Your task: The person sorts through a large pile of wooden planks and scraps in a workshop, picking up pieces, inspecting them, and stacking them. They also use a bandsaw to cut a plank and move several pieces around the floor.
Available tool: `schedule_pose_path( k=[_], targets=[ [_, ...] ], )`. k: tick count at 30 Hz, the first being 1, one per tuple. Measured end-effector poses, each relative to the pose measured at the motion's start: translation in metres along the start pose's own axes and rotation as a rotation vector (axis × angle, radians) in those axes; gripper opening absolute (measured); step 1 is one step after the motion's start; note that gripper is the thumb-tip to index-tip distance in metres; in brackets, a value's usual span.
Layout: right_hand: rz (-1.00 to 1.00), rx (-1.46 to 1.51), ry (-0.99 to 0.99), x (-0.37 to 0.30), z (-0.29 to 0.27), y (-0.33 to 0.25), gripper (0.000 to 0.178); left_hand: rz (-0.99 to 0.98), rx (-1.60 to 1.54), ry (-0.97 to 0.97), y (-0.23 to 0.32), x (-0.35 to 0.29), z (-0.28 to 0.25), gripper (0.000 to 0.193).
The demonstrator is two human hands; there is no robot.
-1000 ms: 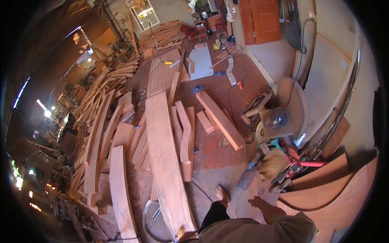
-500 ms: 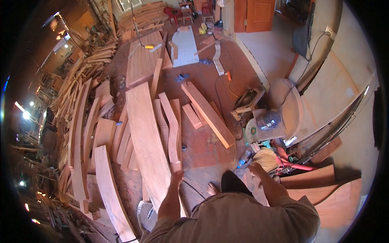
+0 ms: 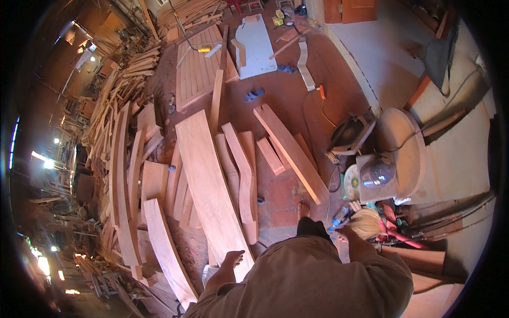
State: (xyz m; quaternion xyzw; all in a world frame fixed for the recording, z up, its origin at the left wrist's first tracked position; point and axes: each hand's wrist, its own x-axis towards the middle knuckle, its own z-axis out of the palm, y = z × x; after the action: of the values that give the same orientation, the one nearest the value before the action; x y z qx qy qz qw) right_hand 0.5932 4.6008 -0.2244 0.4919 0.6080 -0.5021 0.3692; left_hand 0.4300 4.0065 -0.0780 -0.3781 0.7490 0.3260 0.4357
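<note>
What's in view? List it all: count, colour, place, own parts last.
Plank: 1, light brown, centre
Wavy board: 1, pinkish, right of plank
Beam: 1, reddish brown, right of centre
Curved board: 1, pale pink, lower left
Panel: 1, reddish brown, upper left of centre
Sheet: 1, white, top centre
Lumber: many, brown, left
Slippers: count unclear, blue, upper centre
Cord end: 1, orange, right of slippers
Door: 1, orange-brown, top right
Dome: 1, clear, right
Straw bundle: 1, tan, lower right
Pipe: 1, pinkish red, lower right
Clutter: uncounted, mixed, far left and right
Shirt: 1, brown, bottom centre
Foot: 1, bare, below beam
Left hand: 1, bare, by plank's near end, contact unclear
Right hand: 1, bare, by straw bundle
</note>
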Motion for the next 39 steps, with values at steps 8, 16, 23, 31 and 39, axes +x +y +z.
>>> schedule_pose_path(
  k=[8,16,23,31,39],
  targets=[
    [-0.622,-0.467,0.574,0.009,-0.063,-0.231,0.038,0.408,-0.114,0.490,0.105,0.016,-0.062,0.018],
    [-0.658,-0.697,0.232,0.042,-0.058,-0.367,0.058,0.265,0.089,0.100,0.169,0.023,-0.048,0.095],
    [-0.162,-0.123,0.039,0.022,-0.049,-0.331,0.050,0.992,0.709,-0.113,0.170,0.092,-0.063,0.058],
    [-0.308,-0.099,0.167,-0.012,-0.080,-0.451,0.031,0.358,0.123,-0.058,0.347,0.221,-0.107,0.031],
    [-0.474,-0.070,0.337,0.030,-0.097,-0.573,0.042,0.626,-0.098,0.060,0.539,0.233,-0.138,0.062]
  ],
)
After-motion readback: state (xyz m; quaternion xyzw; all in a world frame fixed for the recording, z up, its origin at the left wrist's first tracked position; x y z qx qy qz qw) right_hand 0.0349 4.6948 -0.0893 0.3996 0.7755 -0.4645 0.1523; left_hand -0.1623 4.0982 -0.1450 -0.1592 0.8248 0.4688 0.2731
